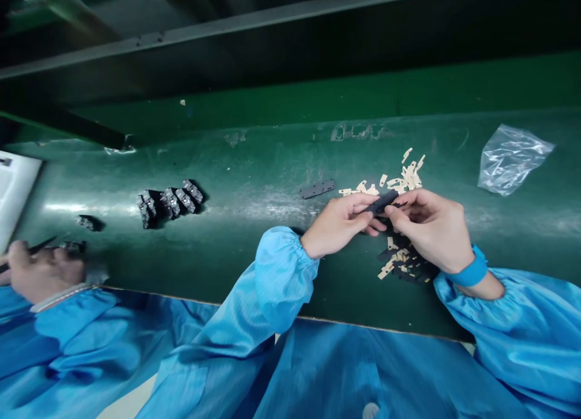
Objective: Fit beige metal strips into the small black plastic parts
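My left hand (338, 224) and my right hand (431, 226) meet over the green bench, both pinched on one small dark flat strip (381, 202). Another dark strip (318, 189) lies flat on the bench just beyond my left hand. Several small beige tabs (406, 177) are scattered beyond my hands. A mixed heap of dark pieces and beige tabs (403, 263) lies under my right wrist. Both arms wear blue sleeves, with a blue band on the right wrist.
A group of small dark blocks (169, 203) sits to the left on the green bench (236, 237). A crumpled clear plastic bag (511, 158) lies at the far right. A co-worker's hand (39, 272) in a blue sleeve holds a thin dark tool at the far left.
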### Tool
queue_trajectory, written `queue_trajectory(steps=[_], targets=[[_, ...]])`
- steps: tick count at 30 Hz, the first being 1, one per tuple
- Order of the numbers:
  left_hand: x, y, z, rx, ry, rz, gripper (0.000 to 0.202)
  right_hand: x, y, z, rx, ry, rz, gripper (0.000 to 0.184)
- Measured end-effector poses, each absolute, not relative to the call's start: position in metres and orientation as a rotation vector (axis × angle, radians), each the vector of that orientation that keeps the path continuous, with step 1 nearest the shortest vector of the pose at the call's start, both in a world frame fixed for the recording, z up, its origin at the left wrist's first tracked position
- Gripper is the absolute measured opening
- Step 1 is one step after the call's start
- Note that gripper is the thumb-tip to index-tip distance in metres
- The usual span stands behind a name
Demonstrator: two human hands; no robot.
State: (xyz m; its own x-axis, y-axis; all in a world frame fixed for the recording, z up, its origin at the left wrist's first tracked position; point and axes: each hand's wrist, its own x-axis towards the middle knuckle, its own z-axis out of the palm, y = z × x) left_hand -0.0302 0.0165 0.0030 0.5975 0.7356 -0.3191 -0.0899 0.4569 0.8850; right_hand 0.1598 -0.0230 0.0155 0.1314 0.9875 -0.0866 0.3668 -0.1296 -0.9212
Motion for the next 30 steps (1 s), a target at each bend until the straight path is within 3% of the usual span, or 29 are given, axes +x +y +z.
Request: queue_trajectory(steps=[30], targets=[[-0.0305,0.015,0.0106,1.021,0.8,0.549,0.03,0.1574,-0.0273,0.0162,-1.651,-1.399,0.907,0.012]])
